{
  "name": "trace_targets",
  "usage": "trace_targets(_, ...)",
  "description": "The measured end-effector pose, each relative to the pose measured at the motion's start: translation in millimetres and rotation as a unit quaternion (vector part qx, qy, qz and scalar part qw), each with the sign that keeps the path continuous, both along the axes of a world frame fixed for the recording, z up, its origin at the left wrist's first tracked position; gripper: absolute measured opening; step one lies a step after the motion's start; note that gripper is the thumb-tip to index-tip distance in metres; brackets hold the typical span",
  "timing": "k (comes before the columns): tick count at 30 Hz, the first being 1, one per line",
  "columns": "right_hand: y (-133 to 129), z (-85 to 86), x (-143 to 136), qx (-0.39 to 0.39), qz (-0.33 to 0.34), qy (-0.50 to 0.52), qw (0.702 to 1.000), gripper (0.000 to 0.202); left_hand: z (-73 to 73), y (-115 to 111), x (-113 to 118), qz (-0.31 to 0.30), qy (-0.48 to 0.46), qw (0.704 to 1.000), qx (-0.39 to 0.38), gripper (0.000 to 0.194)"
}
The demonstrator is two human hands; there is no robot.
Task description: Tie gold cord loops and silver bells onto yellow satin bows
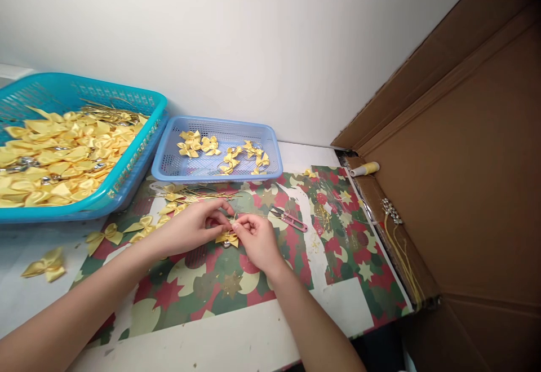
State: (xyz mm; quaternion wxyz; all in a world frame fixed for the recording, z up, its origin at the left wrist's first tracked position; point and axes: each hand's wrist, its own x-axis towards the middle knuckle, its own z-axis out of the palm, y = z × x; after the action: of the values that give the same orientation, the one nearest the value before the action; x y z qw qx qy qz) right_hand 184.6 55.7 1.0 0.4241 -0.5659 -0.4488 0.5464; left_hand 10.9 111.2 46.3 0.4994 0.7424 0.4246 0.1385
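Note:
Near the middle of the patterned sheet, my left hand and my right hand meet fingertip to fingertip over a yellow ribbon bow. Both pinch at the top of this bow, where a thin gold cord runs off to the right. My fingers cover the exact spot they grip. A small silvery piece hangs at the bow's lower edge. Pink-handled thread snips lie just right of my right hand. Behind my left hand are more yellow bows and a bunch of gold cords.
A large turquoise basket heaped with yellow bows stands at left. Beside it, a smaller blue basket holds several bows. Loose bows lie at left. At right, a cardboard wall rises beside a small roll and silvery beads.

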Motion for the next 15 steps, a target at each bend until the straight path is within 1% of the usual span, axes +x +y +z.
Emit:
trace_targets(3,0.3,-0.9,-0.3,0.001,0.002,-0.002,1.0,0.017,-1.0,-0.5,2.0,0.001,-0.016,1.0,-0.003,0.025)
trace_targets(6,0.2,-0.7,-0.7,0.0,0.002,-0.001,1.0,0.017,-5.5,-2.0,5.0,0.016,-0.032,0.999,-0.014,0.029)
trace_targets(9,0.1,-0.4,-0.7,0.0,0.001,-0.002,1.0,0.016,-9.5,-3.0,5.9,0.026,-0.031,0.999,-0.015,0.028)
trace_targets(12,0.2,-0.6,-0.1,0.002,0.003,-0.004,1.0,0.015,-9.9,-3.1,4.2,0.01,-0.02,1.0,-0.016,0.028)
trace_targets(15,0.3,-0.7,0.4,0.004,0.002,-0.006,1.0,0.015,-6.3,-2.2,1.4,-0.006,-0.006,1.0,-0.007,0.028)
